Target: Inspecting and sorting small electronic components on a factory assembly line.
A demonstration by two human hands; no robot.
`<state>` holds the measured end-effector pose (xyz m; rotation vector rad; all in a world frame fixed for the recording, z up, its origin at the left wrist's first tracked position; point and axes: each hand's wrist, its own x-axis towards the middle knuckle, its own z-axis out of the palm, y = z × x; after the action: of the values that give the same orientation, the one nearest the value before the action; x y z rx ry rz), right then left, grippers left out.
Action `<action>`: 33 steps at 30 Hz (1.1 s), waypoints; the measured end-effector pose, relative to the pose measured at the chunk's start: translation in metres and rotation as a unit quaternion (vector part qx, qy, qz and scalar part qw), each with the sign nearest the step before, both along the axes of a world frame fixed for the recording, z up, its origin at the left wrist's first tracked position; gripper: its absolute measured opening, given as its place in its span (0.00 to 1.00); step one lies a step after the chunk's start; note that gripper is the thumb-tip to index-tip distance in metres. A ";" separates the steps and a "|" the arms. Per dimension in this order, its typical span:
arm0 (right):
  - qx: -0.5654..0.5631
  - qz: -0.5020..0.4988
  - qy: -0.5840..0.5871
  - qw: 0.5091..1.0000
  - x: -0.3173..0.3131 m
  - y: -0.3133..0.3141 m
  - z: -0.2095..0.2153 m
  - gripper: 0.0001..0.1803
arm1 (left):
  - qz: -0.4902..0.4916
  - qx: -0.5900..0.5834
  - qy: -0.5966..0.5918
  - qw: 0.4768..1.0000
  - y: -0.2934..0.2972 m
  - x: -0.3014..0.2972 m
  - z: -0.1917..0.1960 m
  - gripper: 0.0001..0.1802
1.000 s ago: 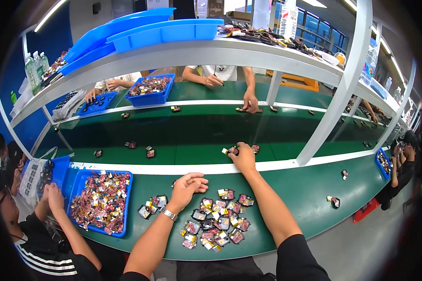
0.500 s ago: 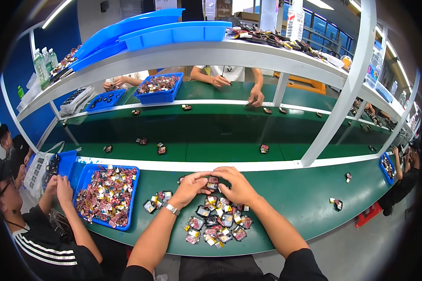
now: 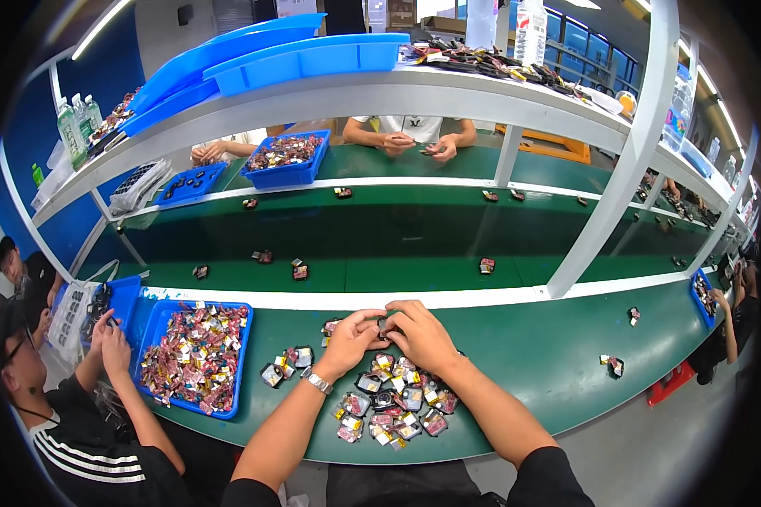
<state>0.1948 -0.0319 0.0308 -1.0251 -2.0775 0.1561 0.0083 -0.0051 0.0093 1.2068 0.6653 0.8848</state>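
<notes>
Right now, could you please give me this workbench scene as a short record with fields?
Left hand: meets the right hand, fingertips on a small dark part
Right hand: pinches the same part
Below the hands: pile of small packaged parts on the green bench
To the left: blue tray full of such parts
Neighbour: a person's hands at the tray's left end

A factory assembly line: a long green conveyor belt (image 3: 448, 275) crosses mid-frame, with blue parts bins (image 3: 196, 355) of small packaged components, white metal shelving (image 3: 414, 89) overhead, and seated workers (image 3: 397, 131) on both sides.
</notes>
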 end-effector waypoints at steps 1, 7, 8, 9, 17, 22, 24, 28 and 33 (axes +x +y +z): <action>0.000 0.001 0.001 1.000 0.000 -0.001 0.001 0.12 | -0.005 0.002 -0.006 1.000 0.000 0.000 0.001 0.17; 0.014 -0.010 -0.023 1.000 0.002 -0.002 0.005 0.11 | -0.004 0.008 0.003 1.000 0.000 0.002 -0.005 0.16; 0.015 0.006 -0.030 0.999 0.004 -0.001 0.004 0.11 | -0.005 0.006 0.006 1.000 -0.001 0.001 -0.005 0.16; 0.016 0.021 -0.037 0.999 0.005 -0.001 0.004 0.10 | -0.005 0.008 0.006 1.000 -0.001 0.001 -0.005 0.16; -0.027 0.016 0.007 0.999 0.006 0.000 -0.006 0.06 | -0.019 0.005 0.004 1.000 0.000 -0.002 -0.002 0.17; -0.043 -0.008 0.058 0.997 0.001 -0.002 -0.008 0.05 | -0.052 0.007 -0.013 0.999 0.001 -0.006 0.002 0.21; -0.052 -0.017 0.073 0.996 -0.002 -0.004 -0.008 0.05 | -0.055 0.006 -0.013 0.998 0.001 -0.007 0.001 0.22; -0.078 -0.014 0.073 0.994 0.000 -0.004 -0.007 0.06 | -0.056 0.000 -0.006 0.998 0.001 -0.007 -0.001 0.21; -0.103 0.017 0.081 0.991 0.003 -0.008 -0.005 0.07 | -0.047 0.001 0.013 0.999 0.001 -0.005 -0.001 0.18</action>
<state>0.1979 -0.0398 0.0262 -1.0633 -1.9606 0.4642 0.0034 -0.0045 0.0081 1.2425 0.6244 0.7921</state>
